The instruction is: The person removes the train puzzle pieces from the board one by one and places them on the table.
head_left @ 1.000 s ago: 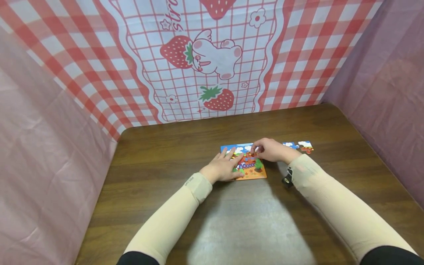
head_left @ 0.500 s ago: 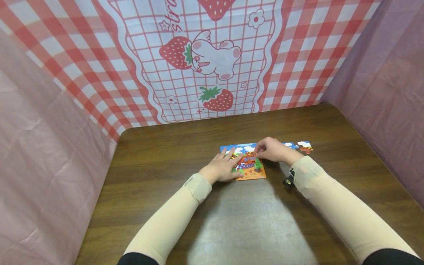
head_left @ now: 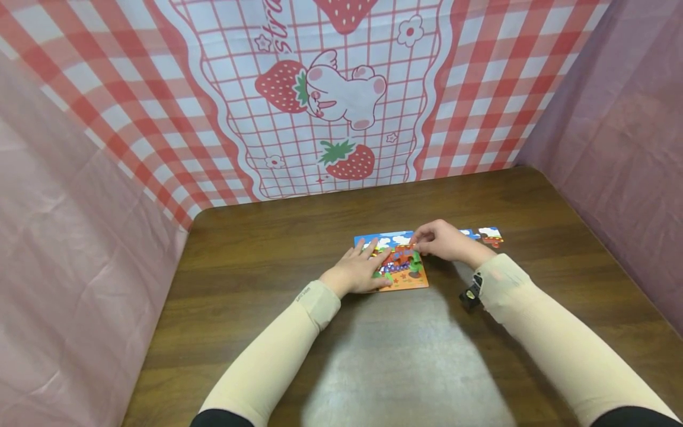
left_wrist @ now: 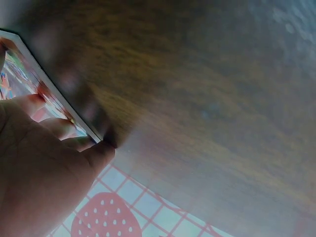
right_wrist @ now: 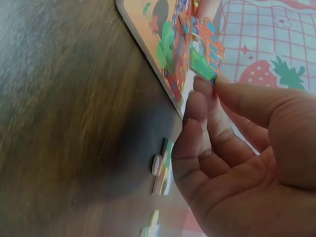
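A colourful jigsaw puzzle (head_left: pixel 397 240) with blue sky, clouds and an orange lower part lies flat on the table. My left hand (head_left: pixel 356 270) rests on its left side with spread fingers. In the left wrist view, the fingers of my left hand (left_wrist: pixel 54 153) lie over the puzzle's edge (left_wrist: pixel 59 94). My right hand (head_left: pixel 440 242) is over the puzzle's right side. The right wrist view shows the thumb and fingers of my right hand (right_wrist: pixel 237 128) pinching a green and orange puzzle piece (right_wrist: pixel 205 57), tilted up above the puzzle (right_wrist: pixel 148 34).
Loose puzzle pieces lie right of the puzzle, one with a white cloud (head_left: pixel 489 233) and a blue one (head_left: pixel 467 232) partly behind my right hand. The brown wooden table (head_left: pixel 277 249) meets a strawberry-printed checked cloth (head_left: pixel 320 107) at its back.
My right hand has shifted slightly right from the puzzle's upper part, and the piece at its fingertips now looks more tilted. My left hand has stayed in place.
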`<action>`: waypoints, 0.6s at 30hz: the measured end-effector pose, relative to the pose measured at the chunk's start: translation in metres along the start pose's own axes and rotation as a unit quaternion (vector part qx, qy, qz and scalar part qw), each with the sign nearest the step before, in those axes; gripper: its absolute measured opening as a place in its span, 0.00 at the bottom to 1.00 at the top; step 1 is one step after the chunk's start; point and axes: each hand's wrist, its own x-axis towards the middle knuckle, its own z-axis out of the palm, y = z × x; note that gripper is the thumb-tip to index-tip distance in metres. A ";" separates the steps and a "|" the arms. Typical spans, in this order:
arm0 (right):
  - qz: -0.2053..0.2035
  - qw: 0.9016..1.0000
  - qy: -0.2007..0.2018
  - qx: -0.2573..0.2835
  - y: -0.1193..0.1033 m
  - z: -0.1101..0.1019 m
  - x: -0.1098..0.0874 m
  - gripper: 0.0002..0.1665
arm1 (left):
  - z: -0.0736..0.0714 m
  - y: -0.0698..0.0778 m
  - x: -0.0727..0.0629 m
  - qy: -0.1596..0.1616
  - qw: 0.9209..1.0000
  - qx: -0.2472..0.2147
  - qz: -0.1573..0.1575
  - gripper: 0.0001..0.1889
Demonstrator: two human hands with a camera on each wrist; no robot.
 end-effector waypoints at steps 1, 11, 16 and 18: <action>0.001 1.000 0.004 0.002 0.000 -0.001 -0.001 0.07 | 0.000 0.000 0.001 -0.002 1.000 0.001 -0.001 0.43; 0.007 0.999 0.036 0.016 0.011 -0.016 -0.018 0.10 | -0.001 0.001 -0.003 0.009 1.000 0.002 0.008 0.42; 0.014 0.998 0.047 0.027 0.019 -0.026 -0.027 0.11 | -0.001 0.001 -0.003 0.009 1.000 -0.002 0.007 0.42; 0.017 0.998 0.051 0.029 0.022 -0.029 -0.031 0.11 | -0.001 0.001 -0.003 0.009 1.000 -0.003 0.008 0.42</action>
